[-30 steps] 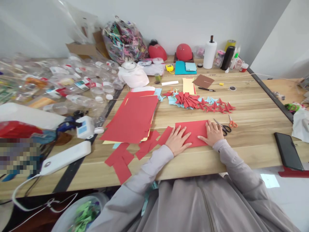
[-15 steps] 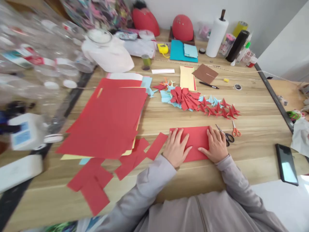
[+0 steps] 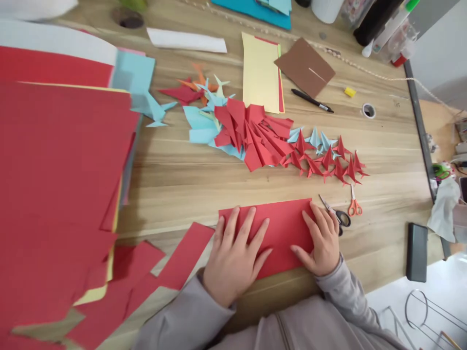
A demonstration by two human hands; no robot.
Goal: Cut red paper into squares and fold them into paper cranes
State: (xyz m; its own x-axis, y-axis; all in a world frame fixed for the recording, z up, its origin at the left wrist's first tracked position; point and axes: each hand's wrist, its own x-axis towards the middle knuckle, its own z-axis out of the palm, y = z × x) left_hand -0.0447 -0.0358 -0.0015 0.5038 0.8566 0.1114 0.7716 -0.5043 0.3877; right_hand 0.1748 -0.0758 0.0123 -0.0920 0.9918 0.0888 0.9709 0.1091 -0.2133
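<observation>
A red paper sheet [image 3: 279, 233] lies flat near the table's front edge. My left hand [image 3: 235, 253] rests on its left part with the fingers spread. On its right end lies my right hand [image 3: 321, 238], fingers apart, thumb pointing left across the paper. Just beyond my right hand are black-handled scissors [image 3: 343, 218] and small orange-handled scissors [image 3: 354, 208]. Folded red paper pieces [image 3: 251, 131] are heaped farther back, with small red folded birds [image 3: 328, 160] to their right. A red strip [image 3: 187, 255] lies left of my left hand.
Large red sheets [image 3: 58, 184] are stacked at the left. Toward the back lie a cream paper pad [image 3: 260, 73], a brown square [image 3: 304, 68], a black pen [image 3: 312, 100] and a tape roll [image 3: 368, 111]. A dark phone [image 3: 416, 252] is at the right edge.
The view has moved closer and shifted, so the table items appear larger. Both hands stay spread on the red sheet, with little visible movement on it.
</observation>
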